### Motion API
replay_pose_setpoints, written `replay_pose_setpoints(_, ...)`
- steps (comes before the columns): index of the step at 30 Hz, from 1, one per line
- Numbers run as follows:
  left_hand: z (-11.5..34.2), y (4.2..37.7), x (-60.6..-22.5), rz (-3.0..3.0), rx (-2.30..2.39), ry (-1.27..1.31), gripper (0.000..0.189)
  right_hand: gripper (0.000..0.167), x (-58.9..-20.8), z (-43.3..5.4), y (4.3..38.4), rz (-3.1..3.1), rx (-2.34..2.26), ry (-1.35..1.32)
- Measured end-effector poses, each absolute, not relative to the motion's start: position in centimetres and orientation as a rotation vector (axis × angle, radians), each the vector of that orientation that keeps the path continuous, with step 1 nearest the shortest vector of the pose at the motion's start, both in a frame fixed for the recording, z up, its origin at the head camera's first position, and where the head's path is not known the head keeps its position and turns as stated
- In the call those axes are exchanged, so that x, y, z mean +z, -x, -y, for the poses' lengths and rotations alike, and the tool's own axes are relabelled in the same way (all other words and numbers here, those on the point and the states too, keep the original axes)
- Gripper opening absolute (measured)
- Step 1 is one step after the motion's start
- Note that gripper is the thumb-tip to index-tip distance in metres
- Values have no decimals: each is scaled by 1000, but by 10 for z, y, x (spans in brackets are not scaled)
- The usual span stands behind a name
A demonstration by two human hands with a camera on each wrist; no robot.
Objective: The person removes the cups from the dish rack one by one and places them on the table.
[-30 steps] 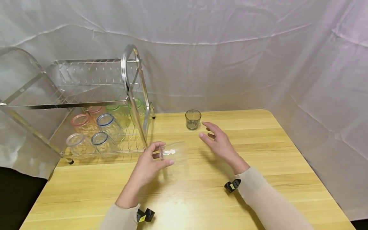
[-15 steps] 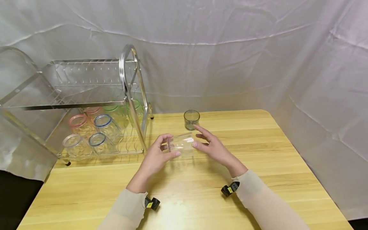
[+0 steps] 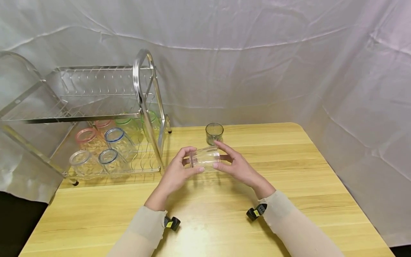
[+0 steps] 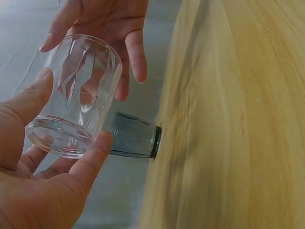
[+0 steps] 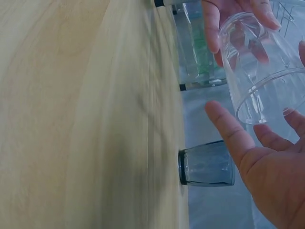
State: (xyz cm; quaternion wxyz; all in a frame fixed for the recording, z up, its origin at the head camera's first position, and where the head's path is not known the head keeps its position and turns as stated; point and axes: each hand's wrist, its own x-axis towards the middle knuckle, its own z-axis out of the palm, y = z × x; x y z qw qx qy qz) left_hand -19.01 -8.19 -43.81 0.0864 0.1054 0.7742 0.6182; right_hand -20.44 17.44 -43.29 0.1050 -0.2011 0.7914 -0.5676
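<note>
A clear drinking glass (image 3: pixel 204 157) lies sideways in the air above the table, its rim toward the right. My left hand (image 3: pixel 176 174) grips it round the base, thumb and fingers on opposite sides, as the left wrist view of the glass (image 4: pixel 78 90) shows. At the rim end is my right hand (image 3: pixel 238 169), fingers spread and relaxed. In the right wrist view its index finger (image 5: pixel 228 126) stands clear of the glass; whether other fingertips touch the rim I cannot tell. Just beyond the hands, a grey tinted glass (image 3: pixel 214 132) stands upright on the table.
At the left stands a metal two-tier dish rack (image 3: pixel 142 85). Its lower tier holds several upside-down glasses, among them a blue-rimmed glass (image 3: pixel 118 139), a pink glass (image 3: pixel 90 139) and a green glass (image 3: pixel 128 126). Grey cloth (image 3: pixel 231 71) hangs behind the wooden table (image 3: pixel 289 167).
My left hand has carried the clear glass rightward and slightly away from me. The right hand has come left and lower, to the glass's rim. The grey glass stays in place.
</note>
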Motion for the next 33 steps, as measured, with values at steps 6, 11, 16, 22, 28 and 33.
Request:
replay_pose_setpoints(6, 80, 191, -439, -2299, 1848, -327, 74, 79, -434, -174, 204, -2316, -1713, 569)
replay_pose_setpoints(11, 77, 191, -440, -2286, 1867, -326, 73, 76, -434, -174, 203, -2324, -1740, 536)
replay_pose_setpoints(16, 75, 191, -441, -2269, 1882, -312, 73, 73, -434, -175, 203, -2333, -1747, 531)
replay_pose_setpoints(22, 74, 191, -442, -2252, 1893, -296, 72, 73, -434, -175, 202, -2336, -1752, 527)
replay_pose_setpoints(28, 78, 187, -442, -2286, 1860, -241, 78, 73, -434, -177, 202, -2347, -1752, 512)
replay_pose_setpoints(33, 87, 179, -439, -2445, 1745, -279, 73, 75, -433, -184, 203, -2377, -1763, 463)
